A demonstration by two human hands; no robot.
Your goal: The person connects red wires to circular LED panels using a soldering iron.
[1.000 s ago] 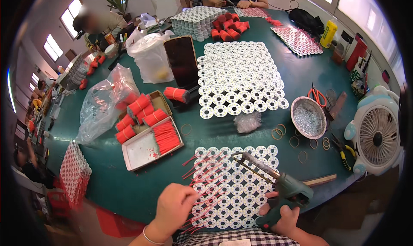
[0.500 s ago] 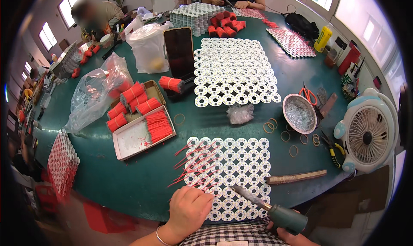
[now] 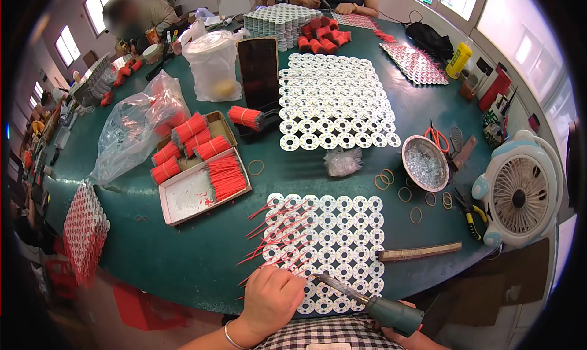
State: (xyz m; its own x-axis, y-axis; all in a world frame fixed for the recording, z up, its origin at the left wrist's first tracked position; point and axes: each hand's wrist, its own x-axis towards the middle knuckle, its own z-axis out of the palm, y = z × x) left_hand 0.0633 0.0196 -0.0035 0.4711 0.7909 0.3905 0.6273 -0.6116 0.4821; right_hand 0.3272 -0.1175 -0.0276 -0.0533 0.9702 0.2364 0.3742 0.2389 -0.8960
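Note:
A panel of round white circuit boards (image 3: 343, 237) lies in front of me, joined in rows. Thin red wires (image 3: 278, 224) fan out leftward from its left columns. My left hand (image 3: 269, 298) rests over the lower left of the panel, fingers closed in a pinch; what they hold is hidden beneath them. In my right hand (image 3: 403, 339), partly hidden at the lower edge, is a soldering iron (image 3: 391, 314) with a green handle. Its metal tip reaches the boards just right of my left fingertips.
A carton (image 3: 177, 206) of red wire bundles stands left, beside a plastic bag (image 3: 131, 130). Beyond the panel lie stacked boards (image 3: 333, 99) and an upright phone (image 3: 257, 72). Rightward are a bowl (image 3: 425, 163), a wooden strip (image 3: 419, 252), pliers (image 3: 474, 218) and a fan (image 3: 518, 194). Two people sit beyond.
The soldering iron has swung left and slightly down, its tip now close to my left fingers. My left hand has shifted slightly to the right.

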